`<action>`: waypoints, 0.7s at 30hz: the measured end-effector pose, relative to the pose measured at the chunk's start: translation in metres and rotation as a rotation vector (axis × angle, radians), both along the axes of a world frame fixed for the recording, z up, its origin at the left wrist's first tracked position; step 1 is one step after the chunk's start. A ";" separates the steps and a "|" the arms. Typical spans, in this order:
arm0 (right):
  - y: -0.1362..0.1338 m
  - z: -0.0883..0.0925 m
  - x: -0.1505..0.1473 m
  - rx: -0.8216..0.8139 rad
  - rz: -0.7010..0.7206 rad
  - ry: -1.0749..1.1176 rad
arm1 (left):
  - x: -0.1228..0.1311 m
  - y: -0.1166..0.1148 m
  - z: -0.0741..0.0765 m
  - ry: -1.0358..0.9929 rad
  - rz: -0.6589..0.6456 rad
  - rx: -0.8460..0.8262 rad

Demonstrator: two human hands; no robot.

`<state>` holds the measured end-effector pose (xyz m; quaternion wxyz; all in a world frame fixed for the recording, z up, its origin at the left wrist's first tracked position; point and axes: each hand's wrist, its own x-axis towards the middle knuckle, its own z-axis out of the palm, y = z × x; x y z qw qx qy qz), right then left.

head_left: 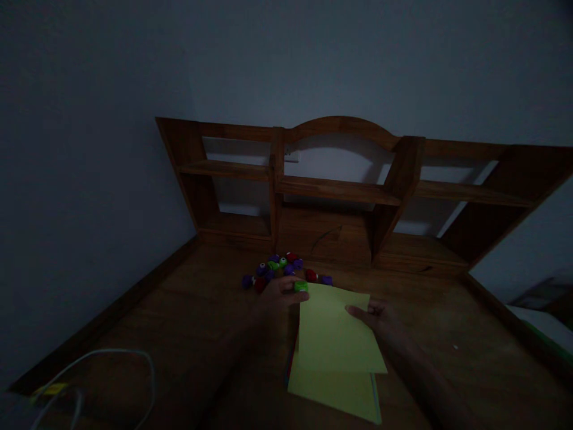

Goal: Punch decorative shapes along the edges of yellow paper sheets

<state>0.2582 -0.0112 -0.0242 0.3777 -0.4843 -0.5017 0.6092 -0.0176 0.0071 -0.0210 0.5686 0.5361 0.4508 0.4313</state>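
My left hand [283, 294] is closed around a small green piece [301, 287], with the thumb below it and the fingers above. This piece is at the upper left corner of a yellow paper sheet [335, 331]. My right hand [378, 316] pinches the sheet's right edge, its thumb lying on top. Under that sheet lies more yellow paper [333, 391], perhaps a pad or stack, with a dark, coloured edge showing at its left. Just beyond my left hand sits a cluster of small purple, red and green pieces [274, 266], some with white ends.
A wooden shelf unit [340, 190] stands at the back of the wooden desk [201, 310], against the wall. A red piece [311, 275] and a purple piece [327, 280] lie behind the paper. A white cable [120, 350] loops at the lower left. The room is dim.
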 end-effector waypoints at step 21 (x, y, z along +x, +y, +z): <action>0.000 -0.003 0.000 0.016 0.001 -0.018 | 0.007 -0.005 -0.004 -0.030 0.057 0.069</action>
